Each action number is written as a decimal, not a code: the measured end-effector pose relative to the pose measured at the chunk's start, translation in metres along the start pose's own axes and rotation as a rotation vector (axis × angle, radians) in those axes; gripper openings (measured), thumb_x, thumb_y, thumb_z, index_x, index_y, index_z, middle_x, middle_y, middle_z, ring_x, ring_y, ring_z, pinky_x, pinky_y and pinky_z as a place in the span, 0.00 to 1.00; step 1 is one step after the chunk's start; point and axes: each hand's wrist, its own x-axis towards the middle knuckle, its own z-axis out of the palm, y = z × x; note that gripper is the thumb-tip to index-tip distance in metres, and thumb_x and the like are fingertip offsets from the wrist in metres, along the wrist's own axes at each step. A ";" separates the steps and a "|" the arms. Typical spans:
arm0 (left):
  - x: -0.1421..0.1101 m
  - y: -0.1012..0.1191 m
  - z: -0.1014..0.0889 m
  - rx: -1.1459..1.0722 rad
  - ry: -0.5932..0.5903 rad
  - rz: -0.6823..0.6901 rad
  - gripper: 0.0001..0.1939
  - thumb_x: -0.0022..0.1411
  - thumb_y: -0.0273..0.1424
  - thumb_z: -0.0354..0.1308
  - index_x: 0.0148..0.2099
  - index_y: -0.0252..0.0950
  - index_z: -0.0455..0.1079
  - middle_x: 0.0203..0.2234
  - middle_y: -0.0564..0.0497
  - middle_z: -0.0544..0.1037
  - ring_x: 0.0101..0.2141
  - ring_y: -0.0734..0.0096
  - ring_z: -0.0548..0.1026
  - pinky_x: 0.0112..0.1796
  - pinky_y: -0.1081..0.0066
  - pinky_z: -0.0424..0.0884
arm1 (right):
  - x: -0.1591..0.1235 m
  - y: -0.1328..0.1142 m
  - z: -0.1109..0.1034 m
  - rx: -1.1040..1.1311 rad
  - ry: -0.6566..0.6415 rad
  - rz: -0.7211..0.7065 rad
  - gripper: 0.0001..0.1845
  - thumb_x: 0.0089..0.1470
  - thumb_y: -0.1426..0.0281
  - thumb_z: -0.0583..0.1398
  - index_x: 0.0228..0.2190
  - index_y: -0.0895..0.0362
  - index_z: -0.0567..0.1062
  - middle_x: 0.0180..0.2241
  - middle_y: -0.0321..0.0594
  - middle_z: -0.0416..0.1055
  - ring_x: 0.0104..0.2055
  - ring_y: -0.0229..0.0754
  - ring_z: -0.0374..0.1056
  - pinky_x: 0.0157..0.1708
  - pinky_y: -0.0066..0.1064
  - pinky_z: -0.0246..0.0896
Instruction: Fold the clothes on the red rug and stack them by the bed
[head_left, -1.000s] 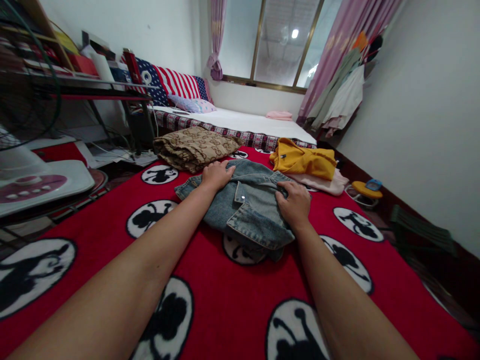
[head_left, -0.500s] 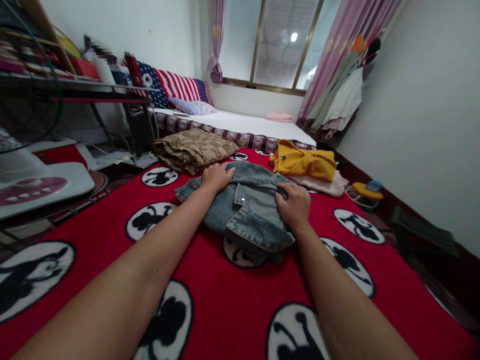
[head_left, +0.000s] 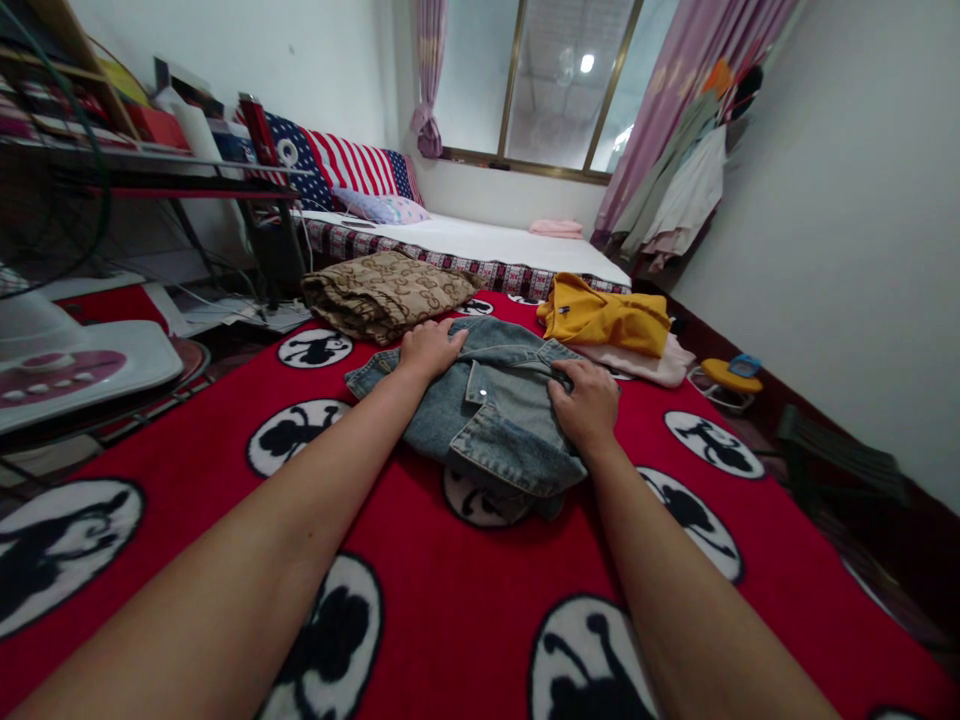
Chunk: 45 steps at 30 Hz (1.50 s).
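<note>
A folded blue denim jacket [head_left: 510, 420] lies on the red blanket [head_left: 450, 610], its pocket flap and a metal snap facing up. My left hand [head_left: 430, 348] rests on the jacket's far left part, fingers stretched out over the cloth. On its right part lies my right hand [head_left: 589, 400], palm down, with fingers apart and slightly bent against the denim. Neither hand has visibly lifted any cloth. The undersides of both hands are hidden.
Beyond the jacket sit a folded brown patterned cloth [head_left: 390, 290] and a yellow garment [head_left: 607, 318] atop a pale pink one [head_left: 660, 366]. A white-covered bed [head_left: 487, 235] stands behind. At left is a cluttered desk [head_left: 202, 180]; at right, a small yellow stool [head_left: 729, 376].
The view has shifted very slightly. Both hands stay in the same places on the denim jacket, and the jacket keeps its shape.
</note>
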 end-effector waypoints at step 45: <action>0.001 0.000 0.001 -0.008 0.007 0.001 0.28 0.68 0.48 0.41 0.62 0.41 0.65 0.53 0.40 0.74 0.52 0.49 0.72 0.49 0.56 0.67 | -0.001 -0.002 -0.002 0.006 -0.003 -0.003 0.16 0.54 0.68 0.58 0.44 0.55 0.78 0.45 0.43 0.76 0.47 0.51 0.65 0.49 0.40 0.53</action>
